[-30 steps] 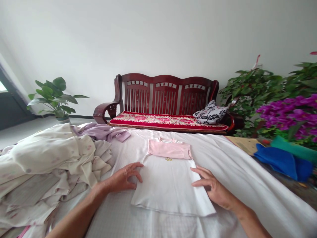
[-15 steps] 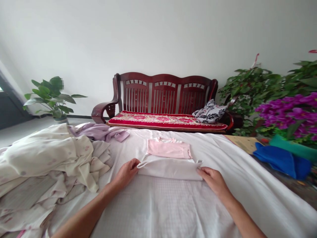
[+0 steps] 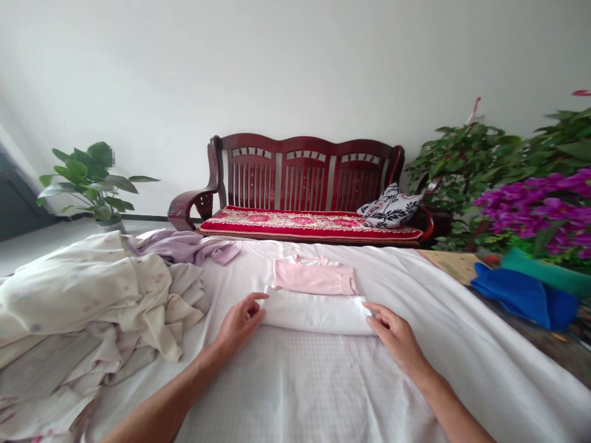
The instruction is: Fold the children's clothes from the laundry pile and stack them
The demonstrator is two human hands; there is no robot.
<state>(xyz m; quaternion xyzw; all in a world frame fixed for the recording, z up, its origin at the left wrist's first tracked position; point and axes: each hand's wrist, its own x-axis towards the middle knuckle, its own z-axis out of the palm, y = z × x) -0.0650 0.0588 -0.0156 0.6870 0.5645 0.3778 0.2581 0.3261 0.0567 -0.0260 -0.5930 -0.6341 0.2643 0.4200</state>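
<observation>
A small pink-and-white shirt (image 3: 314, 312) lies in front of me, its neckline pointing away. Its pink sleeves are folded across the top, and the white lower part is folded up into a flat band. At the band's left end, my left hand (image 3: 242, 323) has the edge between thumb and index finger. My right hand (image 3: 394, 332) pinches the right end, where a bit of white cloth bunches at the fingertips. Both hands stay low, close to the white sheet (image 3: 295, 387) beneath the shirt.
Rumpled cream and grey clothes (image 3: 83, 295) are heaped at left, with a lilac garment (image 3: 178, 247) behind them. A blue cloth (image 3: 521, 295) lies at right near purple flowers (image 3: 545, 203). Beyond the sheet stands a wooden bench (image 3: 305, 172) with a patterned cushion (image 3: 390, 206).
The white band's raised upper edge has come down and now lies flatter against the pink part. Both hands have shifted slightly at its ends, the right one a little inward.
</observation>
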